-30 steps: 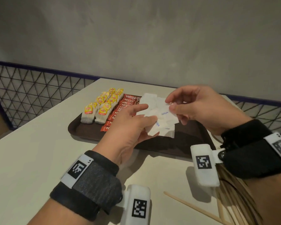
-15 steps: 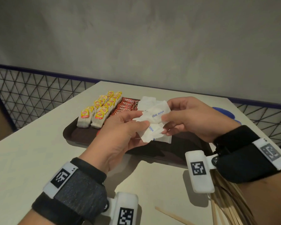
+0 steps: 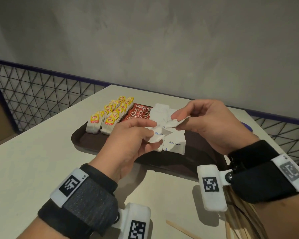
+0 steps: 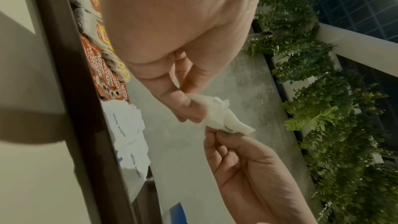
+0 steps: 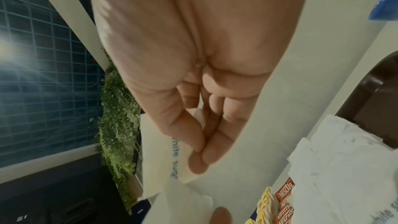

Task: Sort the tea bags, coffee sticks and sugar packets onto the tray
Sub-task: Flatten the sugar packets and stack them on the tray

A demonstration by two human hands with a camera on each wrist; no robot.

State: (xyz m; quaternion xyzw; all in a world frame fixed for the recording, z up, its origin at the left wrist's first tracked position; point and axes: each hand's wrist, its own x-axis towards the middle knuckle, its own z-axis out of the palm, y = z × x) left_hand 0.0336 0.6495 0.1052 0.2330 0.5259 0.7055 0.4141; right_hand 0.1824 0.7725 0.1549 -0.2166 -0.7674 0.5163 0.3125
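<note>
Sugar packets [image 3: 158, 136] are pinched by left hand [image 3: 128, 144]; one packet [image 3: 175, 121] is pinched by right hand [image 3: 205, 125], directly above the tray's [image 3: 79, 135] sugar pile [image 3: 174, 145], long axis crosswise.

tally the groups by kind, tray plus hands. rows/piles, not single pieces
tea bag rows on the tray: 2
coffee stick rows: 1
sugar packet pile on the tray: 1
sugar packet bunch, held by left hand and right hand: 1
Total: 5
</note>
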